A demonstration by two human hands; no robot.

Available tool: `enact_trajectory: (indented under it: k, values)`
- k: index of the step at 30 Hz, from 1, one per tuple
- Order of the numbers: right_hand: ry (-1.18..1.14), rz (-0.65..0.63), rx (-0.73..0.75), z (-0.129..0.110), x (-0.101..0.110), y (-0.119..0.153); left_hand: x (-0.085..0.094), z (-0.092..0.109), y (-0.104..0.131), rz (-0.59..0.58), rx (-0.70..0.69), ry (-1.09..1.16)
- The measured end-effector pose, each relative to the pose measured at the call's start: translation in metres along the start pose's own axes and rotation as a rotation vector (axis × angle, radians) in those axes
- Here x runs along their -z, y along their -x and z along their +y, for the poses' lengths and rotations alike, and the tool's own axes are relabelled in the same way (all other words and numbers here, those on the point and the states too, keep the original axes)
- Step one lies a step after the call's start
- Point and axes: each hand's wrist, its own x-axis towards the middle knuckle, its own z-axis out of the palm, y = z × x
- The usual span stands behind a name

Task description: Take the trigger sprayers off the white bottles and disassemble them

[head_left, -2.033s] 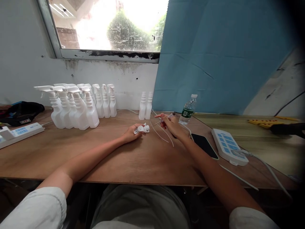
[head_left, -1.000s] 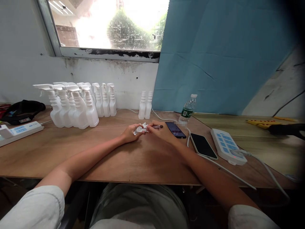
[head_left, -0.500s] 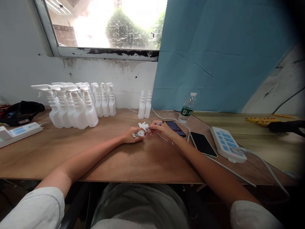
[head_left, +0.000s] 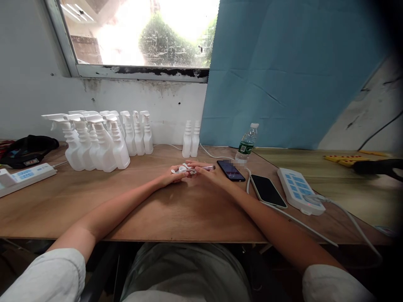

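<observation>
My left hand (head_left: 171, 178) is closed around a white plastic spray trigger head (head_left: 182, 168) just above the wooden table. My right hand (head_left: 211, 174) reaches in from the other side, its fingers stretched over the trigger head. Tucked by the right thumb is a slim screwdriver (head_left: 209, 167) with a dark handle, lying nearly level; its thin shaft points left across the white part. The fingers hide much of the trigger head and the screwdriver's tip.
White spray bottles with trigger heads (head_left: 103, 144) stand at the back left. Two bottles without triggers (head_left: 190, 140) are by the wall. To the right are a water bottle (head_left: 247, 144), two phones (head_left: 268, 191) and a power strip (head_left: 300, 191) with cables.
My right hand has moved closer to the left and its fingers now cover the trigger head. The screwdriver has turned from slanted to nearly level.
</observation>
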Motion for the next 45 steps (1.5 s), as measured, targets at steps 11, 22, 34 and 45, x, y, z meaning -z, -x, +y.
enact_trajectory:
  k: [11,22,34,45]
  values:
    - [0.286,0.117,-0.001,-0.011,-0.006,0.002,-0.001,-0.006,-0.003,0.165,-0.100,-0.208]
    - [0.015,0.415,-0.040,0.017,0.012,-0.009,0.017,-0.033,-0.015,0.402,-0.139,-0.759]
    - [-0.033,0.640,-0.343,0.036,0.019,-0.010,0.016,-0.035,-0.017,0.330,0.045,-0.835]
    - [0.584,0.571,-0.327,0.033,0.031,-0.007,0.044,-0.052,-0.026,0.538,-0.031,-0.481]
